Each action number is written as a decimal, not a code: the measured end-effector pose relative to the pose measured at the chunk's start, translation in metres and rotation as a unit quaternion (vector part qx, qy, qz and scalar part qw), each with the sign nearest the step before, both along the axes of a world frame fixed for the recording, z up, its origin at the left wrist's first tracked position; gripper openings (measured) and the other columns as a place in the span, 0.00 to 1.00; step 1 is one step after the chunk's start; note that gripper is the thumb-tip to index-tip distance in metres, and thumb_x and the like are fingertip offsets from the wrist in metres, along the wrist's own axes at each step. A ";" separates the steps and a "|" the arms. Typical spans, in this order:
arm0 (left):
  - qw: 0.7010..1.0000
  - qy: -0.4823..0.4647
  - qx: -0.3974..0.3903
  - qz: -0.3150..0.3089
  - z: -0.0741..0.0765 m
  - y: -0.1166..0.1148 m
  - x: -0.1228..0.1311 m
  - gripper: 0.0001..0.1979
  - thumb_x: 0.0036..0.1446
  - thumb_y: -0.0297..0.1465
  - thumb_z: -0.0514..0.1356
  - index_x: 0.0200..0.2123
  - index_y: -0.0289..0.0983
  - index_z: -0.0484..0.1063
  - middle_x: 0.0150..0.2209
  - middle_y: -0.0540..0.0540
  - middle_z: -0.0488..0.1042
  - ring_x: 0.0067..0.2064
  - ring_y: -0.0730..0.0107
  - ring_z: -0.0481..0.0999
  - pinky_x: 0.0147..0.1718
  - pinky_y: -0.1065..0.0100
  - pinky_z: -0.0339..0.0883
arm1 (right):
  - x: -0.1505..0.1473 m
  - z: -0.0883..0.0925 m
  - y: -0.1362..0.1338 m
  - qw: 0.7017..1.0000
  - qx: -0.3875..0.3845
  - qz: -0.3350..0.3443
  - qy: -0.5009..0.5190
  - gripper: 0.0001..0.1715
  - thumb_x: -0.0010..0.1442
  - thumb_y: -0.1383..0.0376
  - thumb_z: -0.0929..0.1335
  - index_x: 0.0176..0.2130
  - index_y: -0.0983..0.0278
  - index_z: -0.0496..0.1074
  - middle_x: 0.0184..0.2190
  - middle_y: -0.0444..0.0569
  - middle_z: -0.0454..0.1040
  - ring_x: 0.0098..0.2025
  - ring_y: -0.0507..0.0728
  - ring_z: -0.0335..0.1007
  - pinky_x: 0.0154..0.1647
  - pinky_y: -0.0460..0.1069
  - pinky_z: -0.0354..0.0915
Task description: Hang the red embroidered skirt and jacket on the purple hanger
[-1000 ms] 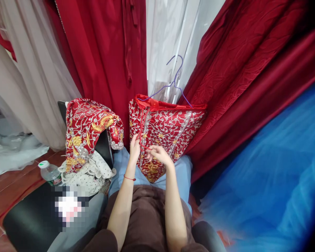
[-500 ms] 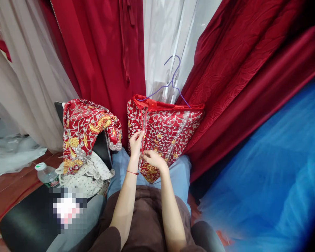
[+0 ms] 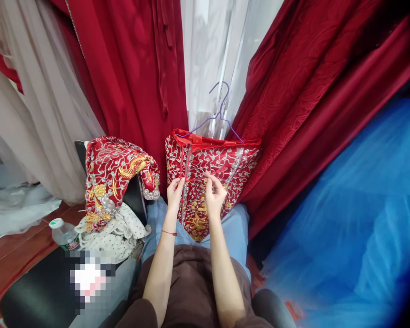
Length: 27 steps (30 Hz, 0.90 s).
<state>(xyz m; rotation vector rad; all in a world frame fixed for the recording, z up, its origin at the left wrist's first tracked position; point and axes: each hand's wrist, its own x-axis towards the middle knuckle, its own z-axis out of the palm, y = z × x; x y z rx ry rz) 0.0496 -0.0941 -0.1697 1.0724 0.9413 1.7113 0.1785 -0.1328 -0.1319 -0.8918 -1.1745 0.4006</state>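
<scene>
A red garment (image 3: 222,168) embroidered in silver and gold hangs on a purple wire hanger (image 3: 218,116) and rests upright on my lap. My left hand (image 3: 175,193) pinches a thin red cord (image 3: 183,165) that runs down the garment's left side. My right hand (image 3: 214,195) is raised beside it, fingers curled and pinched against the embroidered front. I cannot make out what the right fingers hold. Both forearms reach up from my brown top.
A second red embroidered garment (image 3: 114,175) drapes over a black chair (image 3: 37,291) on the left, above a white dotted cloth (image 3: 118,232). A water bottle (image 3: 63,233) stands by it. Red drapes (image 3: 310,105), white fabric (image 3: 208,59) and blue tulle (image 3: 362,218) surround me.
My right hand has risen from below the left hand to the same height, to its right. The left hand keeps its pinch on the red cord. The view shifted slightly.
</scene>
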 end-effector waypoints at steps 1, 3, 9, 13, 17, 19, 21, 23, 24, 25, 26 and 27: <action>1.000 -0.001 0.003 0.004 0.001 -0.001 0.002 0.20 0.51 0.48 0.68 0.34 0.37 0.72 0.22 0.57 0.64 0.22 0.81 0.56 0.21 0.74 0.49 | -0.004 0.006 0.001 1.000 0.019 0.022 -0.012 0.17 0.67 0.56 0.63 0.48 0.59 0.76 0.52 0.53 0.77 0.57 0.62 0.71 0.65 0.58 0.60; 1.000 -0.003 0.007 0.006 0.001 -0.003 0.005 0.20 0.50 0.48 0.68 0.33 0.37 0.73 0.22 0.57 0.63 0.22 0.81 0.55 0.21 0.74 0.47 | -0.013 0.015 0.010 0.997 0.031 0.051 -0.058 0.17 0.68 0.57 0.62 0.48 0.58 0.76 0.54 0.53 0.76 0.58 0.61 0.69 0.66 0.59 0.58; 0.998 -0.042 0.003 -0.046 0.002 -0.015 0.011 0.23 0.49 0.50 0.69 0.28 0.37 0.67 0.19 0.58 0.57 0.20 0.82 0.52 0.20 0.74 0.44 | -0.032 0.027 0.049 0.967 -0.027 -0.005 -0.253 0.16 0.67 0.65 0.60 0.49 0.62 0.73 0.46 0.55 0.79 0.50 0.62 0.71 0.60 0.60 0.58; 0.995 -0.061 0.009 -0.074 0.009 -0.021 0.008 0.24 0.49 0.49 0.70 0.26 0.37 0.64 0.19 0.59 0.53 0.20 0.83 0.50 0.19 0.75 0.43 | -0.029 0.035 0.058 0.934 -0.063 0.001 -0.351 0.15 0.66 0.69 0.61 0.47 0.63 0.74 0.41 0.56 0.80 0.47 0.63 0.71 0.59 0.61 0.57; 0.994 -0.085 0.006 -0.075 0.015 -0.022 0.005 0.26 0.47 0.49 0.71 0.26 0.38 0.61 0.19 0.60 0.50 0.19 0.84 0.47 0.18 0.75 0.40 | -0.020 0.035 0.049 0.939 -0.009 0.077 -0.336 0.14 0.62 0.71 0.61 0.38 0.61 0.76 0.46 0.53 0.80 0.55 0.63 0.67 0.62 0.62 0.56; 0.992 -0.098 0.002 -0.076 0.016 -0.021 0.005 0.26 0.47 0.49 0.71 0.26 0.38 0.61 0.20 0.60 0.49 0.19 0.84 0.47 0.18 0.76 0.41 | -0.014 0.021 0.039 0.978 0.028 0.066 -0.198 0.18 0.63 0.70 0.59 0.41 0.60 0.76 0.51 0.51 0.78 0.58 0.61 0.66 0.63 0.60 0.57; 0.991 -0.102 -0.003 -0.083 0.017 -0.021 0.005 0.26 0.47 0.48 0.71 0.26 0.38 0.61 0.20 0.60 0.49 0.20 0.84 0.47 0.18 0.76 0.42 | -0.007 -0.001 0.028 0.997 0.010 0.041 -0.059 0.18 0.63 0.68 0.58 0.43 0.60 0.74 0.49 0.52 0.77 0.54 0.59 0.70 0.61 0.58 0.62; 0.990 -0.098 -0.012 -0.097 0.018 -0.022 0.005 0.25 0.46 0.48 0.72 0.26 0.38 0.62 0.20 0.60 0.49 0.20 0.84 0.48 0.18 0.75 0.42 | -0.001 -0.021 0.021 0.998 -0.043 0.050 -0.003 0.15 0.63 0.65 0.60 0.44 0.61 0.72 0.46 0.52 0.77 0.50 0.58 0.73 0.57 0.56 0.66; 0.990 -0.096 -0.018 -0.104 0.018 -0.023 0.006 0.25 0.46 0.48 0.72 0.26 0.38 0.62 0.20 0.60 0.50 0.20 0.84 0.48 0.18 0.75 0.42 | 0.002 -0.029 0.021 0.996 -0.064 0.066 -0.004 0.14 0.62 0.63 0.62 0.45 0.61 0.72 0.46 0.53 0.77 0.49 0.58 0.73 0.57 0.55 0.67; 0.989 -0.095 -0.023 -0.108 0.019 -0.023 0.006 0.25 0.46 0.48 0.72 0.26 0.38 0.63 0.20 0.59 0.50 0.20 0.84 0.49 0.18 0.75 0.42 | 0.004 -0.033 0.022 0.994 -0.074 0.085 -0.015 0.14 0.62 0.62 0.63 0.47 0.61 0.72 0.48 0.53 0.77 0.50 0.58 0.73 0.57 0.55 0.67; 0.989 -0.095 -0.028 -0.111 0.019 -0.024 0.008 0.25 0.46 0.48 0.72 0.26 0.37 0.63 0.20 0.59 0.51 0.20 0.84 0.49 0.18 0.76 0.43 | 0.004 -0.034 0.024 0.991 -0.074 0.105 -0.029 0.17 0.62 0.61 0.64 0.49 0.61 0.72 0.51 0.54 0.76 0.52 0.58 0.72 0.59 0.55 0.66; 0.988 -0.097 -0.033 -0.115 0.018 -0.024 0.009 0.25 0.46 0.48 0.72 0.27 0.37 0.64 0.20 0.59 0.51 0.20 0.84 0.50 0.18 0.76 0.43 | 0.004 -0.032 0.028 0.989 -0.067 0.123 -0.041 0.19 0.62 0.60 0.64 0.52 0.60 0.71 0.55 0.54 0.74 0.55 0.58 0.71 0.60 0.55 0.64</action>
